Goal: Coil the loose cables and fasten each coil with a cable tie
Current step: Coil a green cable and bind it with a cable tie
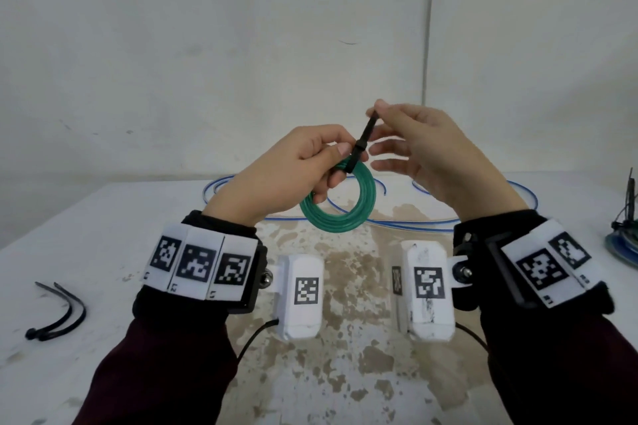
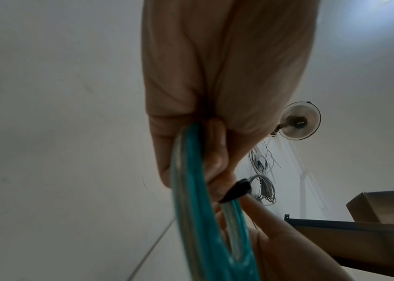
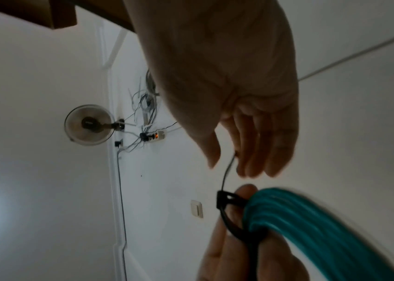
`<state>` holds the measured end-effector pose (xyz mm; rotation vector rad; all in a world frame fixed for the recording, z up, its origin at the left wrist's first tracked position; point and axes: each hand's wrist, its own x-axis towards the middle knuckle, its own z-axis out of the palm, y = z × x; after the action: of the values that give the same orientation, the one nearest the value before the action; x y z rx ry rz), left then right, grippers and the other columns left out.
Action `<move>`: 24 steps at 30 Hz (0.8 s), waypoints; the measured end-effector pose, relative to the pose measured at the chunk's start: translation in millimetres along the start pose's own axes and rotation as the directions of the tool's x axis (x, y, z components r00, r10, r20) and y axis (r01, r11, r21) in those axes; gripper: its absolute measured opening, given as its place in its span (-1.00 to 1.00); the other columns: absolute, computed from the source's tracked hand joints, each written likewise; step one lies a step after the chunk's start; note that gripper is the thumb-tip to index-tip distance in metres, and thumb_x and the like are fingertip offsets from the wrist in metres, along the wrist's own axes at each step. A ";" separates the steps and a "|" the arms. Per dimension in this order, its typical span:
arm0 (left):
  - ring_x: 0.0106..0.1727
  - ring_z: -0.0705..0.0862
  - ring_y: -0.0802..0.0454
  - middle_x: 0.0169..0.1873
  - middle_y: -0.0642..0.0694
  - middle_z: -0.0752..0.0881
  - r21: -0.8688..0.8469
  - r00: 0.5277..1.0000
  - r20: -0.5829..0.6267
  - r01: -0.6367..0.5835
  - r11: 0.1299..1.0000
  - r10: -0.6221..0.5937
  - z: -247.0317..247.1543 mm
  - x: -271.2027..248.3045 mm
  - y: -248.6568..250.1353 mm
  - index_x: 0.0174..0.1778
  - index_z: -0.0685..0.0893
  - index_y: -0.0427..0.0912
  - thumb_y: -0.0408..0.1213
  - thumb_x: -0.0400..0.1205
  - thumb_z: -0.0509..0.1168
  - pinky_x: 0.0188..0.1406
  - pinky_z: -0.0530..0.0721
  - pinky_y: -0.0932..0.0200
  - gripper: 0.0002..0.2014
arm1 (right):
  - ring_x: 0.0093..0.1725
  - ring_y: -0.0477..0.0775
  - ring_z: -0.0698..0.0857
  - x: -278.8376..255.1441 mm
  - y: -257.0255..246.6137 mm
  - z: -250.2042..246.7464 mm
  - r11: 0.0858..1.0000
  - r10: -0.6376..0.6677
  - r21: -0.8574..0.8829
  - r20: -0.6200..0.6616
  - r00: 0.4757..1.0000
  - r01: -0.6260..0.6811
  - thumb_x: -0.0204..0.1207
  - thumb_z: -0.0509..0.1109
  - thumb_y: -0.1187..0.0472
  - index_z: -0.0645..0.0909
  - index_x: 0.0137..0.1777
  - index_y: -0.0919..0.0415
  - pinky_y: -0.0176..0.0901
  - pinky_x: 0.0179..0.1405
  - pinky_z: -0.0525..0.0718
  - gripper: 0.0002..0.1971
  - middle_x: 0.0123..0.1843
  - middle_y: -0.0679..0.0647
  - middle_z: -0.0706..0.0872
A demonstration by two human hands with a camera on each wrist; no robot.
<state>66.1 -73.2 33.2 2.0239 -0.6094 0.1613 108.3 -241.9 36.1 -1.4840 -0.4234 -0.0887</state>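
Note:
I hold a green cable coil (image 1: 336, 221) in the air above the table. My left hand (image 1: 345, 155) grips its top between thumb and fingers. A black cable tie (image 1: 364, 134) is looped round the coil there, its tail pointing up and to the right. My right hand (image 1: 376, 110) pinches the tip of that tail, the other fingers spread loosely. In the left wrist view the coil (image 2: 191, 209) runs edge-on past the tie's head (image 2: 236, 190). The right wrist view shows the tie's loop (image 3: 229, 222) still slack round the coil (image 3: 299, 218).
A loose blue cable (image 1: 414, 226) sprawls across the back of the white table (image 1: 103, 235). Two spare black ties (image 1: 58, 314) lie at the left. A tied coil (image 1: 625, 245) sits at the right edge. A wall stands behind the table.

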 end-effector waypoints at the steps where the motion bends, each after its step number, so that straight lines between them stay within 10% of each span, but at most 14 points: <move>1: -0.53 0.35 -0.02 -0.55 -0.02 0.48 0.004 1.000 -0.023 0.004 1.000 -0.004 -1.8 0.0 -0.6 0.01 0.61 -0.36 -0.33 0.77 0.06 -0.50 0.43 0.25 -0.75 | -0.37 -0.05 0.68 -1.1 -1.0 -0.8 0.998 0.051 0.018 0.077 0.996 -0.053 0.60 0.35 0.08 0.65 0.02 0.21 -0.19 -0.29 0.72 -0.80 -0.28 0.06 0.70; 8: -0.62 0.40 0.07 -0.59 0.05 0.53 0.105 0.996 -0.070 0.065 0.992 -0.058 0.7 2.8 -4.6 -0.14 0.51 -0.21 -0.32 0.76 0.07 -0.44 0.46 0.20 -0.81 | -0.25 -0.03 0.66 -3.0 3.7 1.4 0.996 0.019 -0.084 0.152 0.988 -0.006 0.53 0.43 0.22 0.70 -0.05 0.26 -0.23 -0.16 0.71 -0.89 -0.18 0.11 0.74; 12: -0.50 0.41 -0.05 -0.37 -0.34 0.63 0.172 0.995 -0.099 0.033 0.985 -0.016 1.8 3.3 -3.4 -0.15 0.52 -0.16 -0.31 0.76 0.07 -0.43 0.49 0.13 -0.80 | -0.24 -0.02 0.66 -3.0 2.8 7.0 0.995 -0.050 -0.088 0.078 0.996 0.057 0.55 0.41 0.30 0.60 -0.25 0.21 -0.26 -0.27 0.69 -0.86 -0.22 0.11 0.69; 17: -0.61 0.43 0.06 -0.57 0.07 0.52 0.253 0.998 -0.068 0.024 0.967 -0.007 -0.3 -0.1 2.7 -0.04 0.59 -0.24 -0.28 0.76 0.06 -0.38 0.49 0.14 -0.78 | -0.26 -0.04 0.65 -0.8 7.4 14.5 0.991 -0.102 -0.092 -0.035 0.994 0.098 0.56 0.40 0.32 0.56 -0.25 0.22 -0.29 -0.42 0.68 -0.85 -0.24 0.08 0.60; 24: -0.58 0.49 0.06 -0.58 0.09 0.57 0.296 0.998 -0.055 0.017 0.955 0.000 0.5 -1.2 4.2 -0.20 0.52 -0.26 -0.27 0.76 0.06 -0.41 0.46 0.19 -0.74 | -0.27 0.00 0.69 1.7 14.6 16.6 0.981 -0.134 -0.158 -0.099 0.986 0.117 0.57 0.38 0.31 0.54 -0.24 0.24 -0.25 -0.50 0.66 -0.84 -0.21 0.08 0.60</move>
<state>62.9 -74.9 35.8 2.3027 -0.5682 0.3182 110.8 -223.9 23.3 -1.5925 -0.4289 -0.3068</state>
